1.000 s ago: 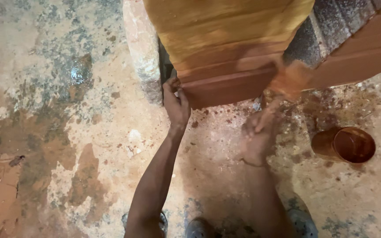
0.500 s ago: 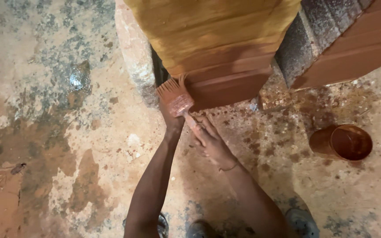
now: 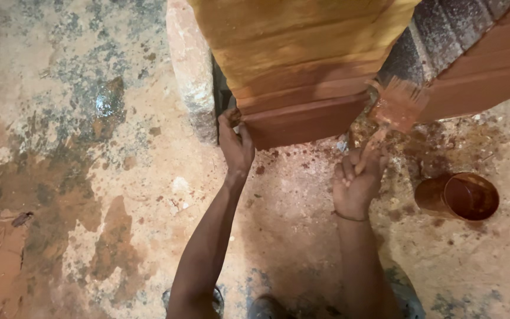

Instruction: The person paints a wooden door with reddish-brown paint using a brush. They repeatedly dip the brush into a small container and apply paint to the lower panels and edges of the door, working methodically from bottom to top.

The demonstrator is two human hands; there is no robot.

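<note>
My right hand [image 3: 358,177] grips the handle of a wide paintbrush [image 3: 398,106] loaded with red-brown paint; its bristles point up near the lower right edge of a stepped wooden base [image 3: 302,112]. The lowest steps of that base are coated red-brown, while the upper part is bare yellowish wood. My left hand [image 3: 235,142] rests against the base's lower left corner, fingers pressed to it, holding nothing.
A small round pot of red-brown paint [image 3: 464,196] stands on the stained concrete floor [image 3: 90,177] to the right. A grey stone block [image 3: 193,71] sits left of the base. A painted red board [image 3: 491,71] runs off to the upper right. Paint drips spot the floor.
The brush has swung from the base's left corner, by my left hand, across to its right edge. My left hand has stayed at the left corner.
</note>
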